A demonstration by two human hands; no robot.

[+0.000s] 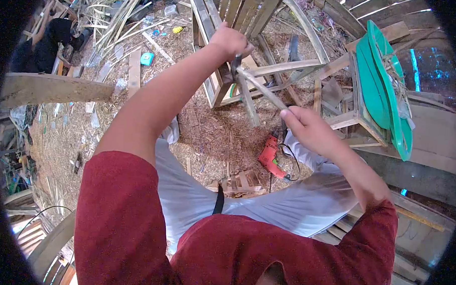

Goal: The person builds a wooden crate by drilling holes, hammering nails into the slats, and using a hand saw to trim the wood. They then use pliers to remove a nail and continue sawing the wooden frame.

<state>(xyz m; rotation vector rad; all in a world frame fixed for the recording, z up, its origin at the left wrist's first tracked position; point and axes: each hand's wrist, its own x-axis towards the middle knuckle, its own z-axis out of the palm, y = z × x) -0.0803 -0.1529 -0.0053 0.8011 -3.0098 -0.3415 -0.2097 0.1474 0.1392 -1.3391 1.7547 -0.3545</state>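
My right hand [308,126] is closed around the wooden handle of a hammer [264,89]. The hammer reaches up and left, its dark head right at a corner of a slatted wooden chair frame [286,67]. Just above the head, my left hand [231,43] is closed on the chair frame, its fingertips partly hidden. Below the hammer head, a short wooden piece [249,105] of the frame points down toward me. The chair lies tilted in front of my knees, its slats at the far side.
A red power drill [272,158] with a black cord lies on the shavings-covered floor between my legs. At right, a green plastic chair seat [378,82] leans on a wooden frame. A tape measure [147,59] and thin wood strips [117,18] lie at upper left.
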